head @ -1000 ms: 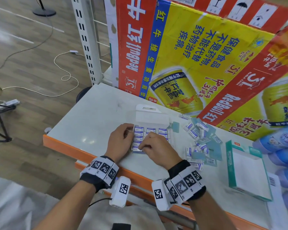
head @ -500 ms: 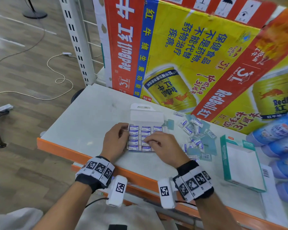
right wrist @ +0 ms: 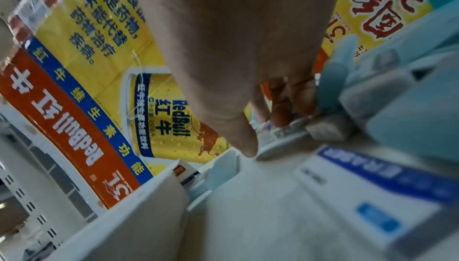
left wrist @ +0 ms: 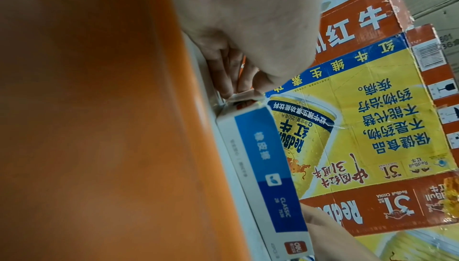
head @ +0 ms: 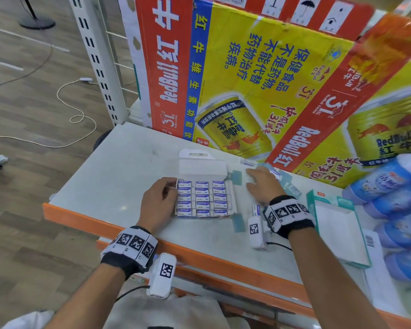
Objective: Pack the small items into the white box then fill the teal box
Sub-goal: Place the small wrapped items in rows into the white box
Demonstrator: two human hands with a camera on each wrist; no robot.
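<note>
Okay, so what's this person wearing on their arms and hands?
Both hands are bare, no gloves or sleeves. The left hand and right hand each have a black wristband carrying white panels printed with black square tags. A white camera pod with one such tag hangs under each wrist, trailing a thin black cable.

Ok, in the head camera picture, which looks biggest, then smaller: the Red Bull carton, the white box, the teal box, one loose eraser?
1. Red Bull carton, by far the biggest.
2. Teal box and white box: they look about alike with the white box's lid open, and the wide lens stretches the edges, so no ranking.
3. Loose eraser, the smallest.
</note>
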